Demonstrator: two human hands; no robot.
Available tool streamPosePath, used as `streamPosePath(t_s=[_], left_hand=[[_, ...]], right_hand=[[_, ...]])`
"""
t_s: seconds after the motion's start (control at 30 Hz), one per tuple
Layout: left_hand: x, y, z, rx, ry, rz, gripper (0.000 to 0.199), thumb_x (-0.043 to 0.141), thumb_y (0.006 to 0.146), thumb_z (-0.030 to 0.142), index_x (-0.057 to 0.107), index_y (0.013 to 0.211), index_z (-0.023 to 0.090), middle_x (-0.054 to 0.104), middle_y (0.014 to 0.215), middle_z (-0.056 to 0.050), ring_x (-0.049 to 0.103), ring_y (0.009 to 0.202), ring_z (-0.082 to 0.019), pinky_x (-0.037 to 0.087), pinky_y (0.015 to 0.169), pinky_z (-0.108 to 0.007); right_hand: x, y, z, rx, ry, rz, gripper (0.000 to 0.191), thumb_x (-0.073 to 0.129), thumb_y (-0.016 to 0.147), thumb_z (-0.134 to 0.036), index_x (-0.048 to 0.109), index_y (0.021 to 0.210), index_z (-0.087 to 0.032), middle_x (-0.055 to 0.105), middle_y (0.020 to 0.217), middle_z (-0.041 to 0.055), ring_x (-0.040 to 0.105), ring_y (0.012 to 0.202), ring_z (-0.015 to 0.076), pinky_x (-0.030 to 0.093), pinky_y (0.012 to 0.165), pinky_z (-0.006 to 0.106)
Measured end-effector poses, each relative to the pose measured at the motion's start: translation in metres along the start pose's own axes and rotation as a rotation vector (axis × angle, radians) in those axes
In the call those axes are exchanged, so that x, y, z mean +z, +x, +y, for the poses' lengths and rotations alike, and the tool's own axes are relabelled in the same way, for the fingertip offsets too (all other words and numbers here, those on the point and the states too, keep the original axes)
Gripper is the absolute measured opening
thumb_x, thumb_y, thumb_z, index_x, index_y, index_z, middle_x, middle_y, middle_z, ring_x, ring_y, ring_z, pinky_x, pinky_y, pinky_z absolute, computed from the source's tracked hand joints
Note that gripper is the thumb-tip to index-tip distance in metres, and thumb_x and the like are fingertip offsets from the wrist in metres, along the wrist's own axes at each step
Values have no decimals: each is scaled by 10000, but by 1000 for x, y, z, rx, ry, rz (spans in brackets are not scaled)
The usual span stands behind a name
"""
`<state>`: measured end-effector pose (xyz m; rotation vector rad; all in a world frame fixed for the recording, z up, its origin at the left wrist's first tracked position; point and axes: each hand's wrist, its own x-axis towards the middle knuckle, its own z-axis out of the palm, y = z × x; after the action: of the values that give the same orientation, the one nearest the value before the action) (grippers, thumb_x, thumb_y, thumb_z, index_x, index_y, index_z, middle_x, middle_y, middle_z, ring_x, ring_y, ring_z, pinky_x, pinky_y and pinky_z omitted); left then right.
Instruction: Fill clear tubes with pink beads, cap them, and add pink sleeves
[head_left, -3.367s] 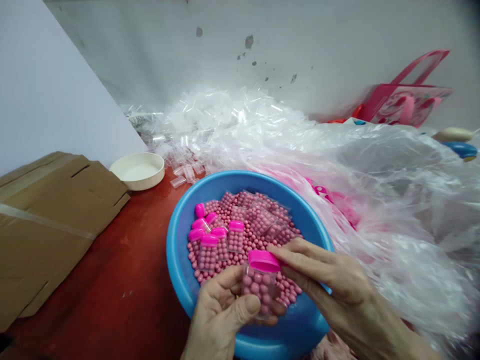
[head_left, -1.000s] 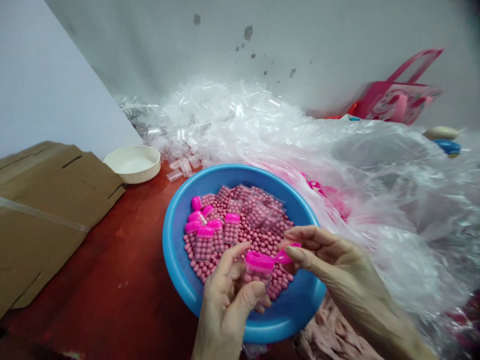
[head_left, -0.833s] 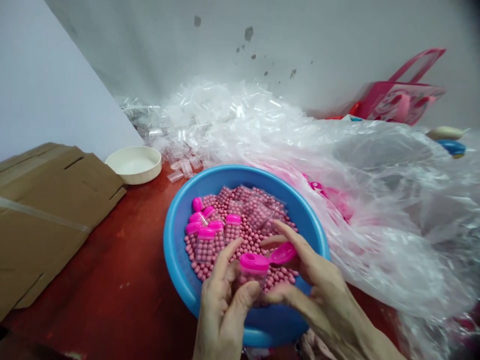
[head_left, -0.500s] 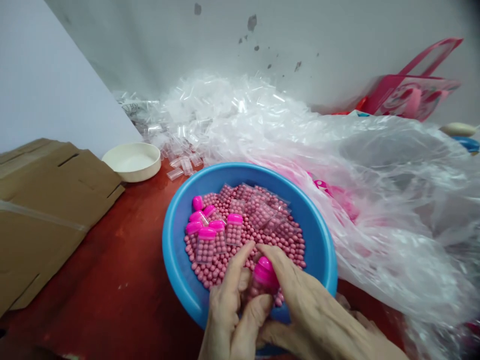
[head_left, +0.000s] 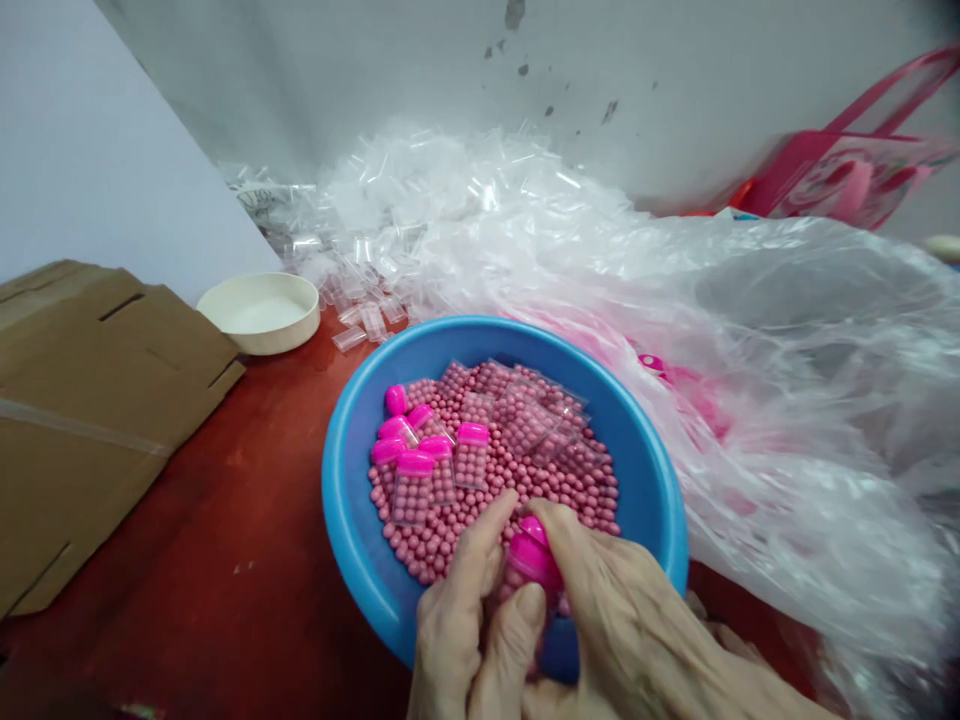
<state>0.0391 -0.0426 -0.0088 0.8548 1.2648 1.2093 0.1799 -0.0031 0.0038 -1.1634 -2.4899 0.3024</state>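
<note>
Over the near side of a blue basin (head_left: pixel 351 560), my left hand (head_left: pixel 469 620) grips a small clear container filled with pink beads. My right hand (head_left: pixel 615 600) has its fingers on the bright pink cap (head_left: pixel 534 560) of that same container, whose lower part is hidden by my fingers. Loose pink beads (head_left: pixel 427 545) fill the basin's bottom. On them, at the left, lie several capped containers (head_left: pixel 412 490) full of beads. Bead-filled clear containers without visible caps (head_left: pixel 525 415) lie toward the back right of the basin.
A heap of clear empty containers (head_left: pixel 450 200) lies against the wall. Clear plastic bags (head_left: pixel 787 400) spread along the right, with pink pieces inside. At left are a round white dish (head_left: pixel 262 315) and a cardboard box (head_left: pixel 97 420) on the red table (head_left: pixel 247 540). A pink bag (head_left: pixel 832 180) stands back right.
Both hands stay on the capped container, with small shifts of the fingers at its cap. The view has turned slightly; the things in the basin lie as before.
</note>
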Motion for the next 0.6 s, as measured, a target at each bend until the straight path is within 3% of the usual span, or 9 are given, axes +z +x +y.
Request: streamPosePath(t_s=[0.17, 0.33, 0.6], left_hand=[[1, 3, 3, 59, 104, -4, 328, 569, 828, 364, 667, 1114, 238, 727, 978, -67, 654, 759, -205, 532, 627, -244], [-1, 3, 0, 4, 110, -57, 329, 547, 833, 399, 690, 1065, 216, 660, 612, -26, 505, 458, -118, 442, 447, -203], [1, 3, 0, -82, -25, -9, 358, 609, 788, 421, 696, 1070, 219, 635, 595, -27, 472, 465, -98, 423, 441, -177]], right_hand=[[-4, 5, 2, -13, 36, -40, 320, 540, 889, -322, 526, 1168, -163, 566, 1155, 78, 591, 956, 202, 513, 785, 407], [-4, 1, 2, -4, 57, -60, 321, 539, 888, -327, 529, 1165, -166, 567, 1154, 80, 590, 957, 203, 514, 783, 406], [-3, -1, 8, 17, 112, -56, 309, 539, 890, -316, 531, 1162, -169, 565, 1158, 77, 590, 960, 200, 510, 792, 402]])
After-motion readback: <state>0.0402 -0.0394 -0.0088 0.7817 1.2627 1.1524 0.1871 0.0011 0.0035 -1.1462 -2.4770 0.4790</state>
